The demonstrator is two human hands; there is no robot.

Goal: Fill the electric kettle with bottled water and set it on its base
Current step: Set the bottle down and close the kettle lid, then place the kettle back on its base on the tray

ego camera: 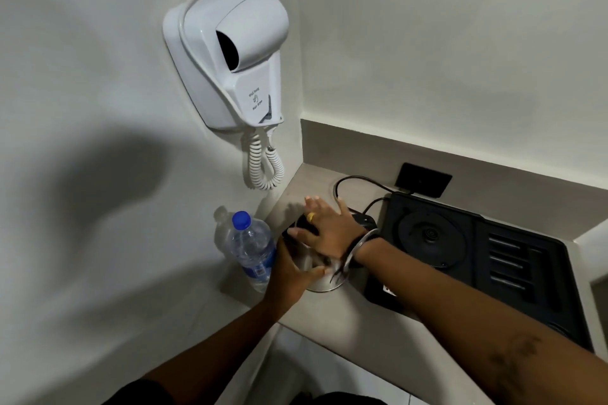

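Note:
A steel electric kettle (324, 283) with a black lid stands on the beige counter (332, 316), mostly hidden by my hands. My left hand (292, 273) wraps around the kettle's left side. My right hand (329, 227) lies flat on the black lid, fingers spread, touching it. A clear water bottle (251, 250) with a blue cap stands upright just left of the kettle, cap on. The round kettle base (429, 235) sits bare on a black tray (513, 260) to the right.
A white wall-mounted hair dryer (233, 56) with a coiled cord hangs above the bottle. A black power cord (358, 182) loops behind the kettle to a black socket plate (422, 179). The counter edge drops off at the front.

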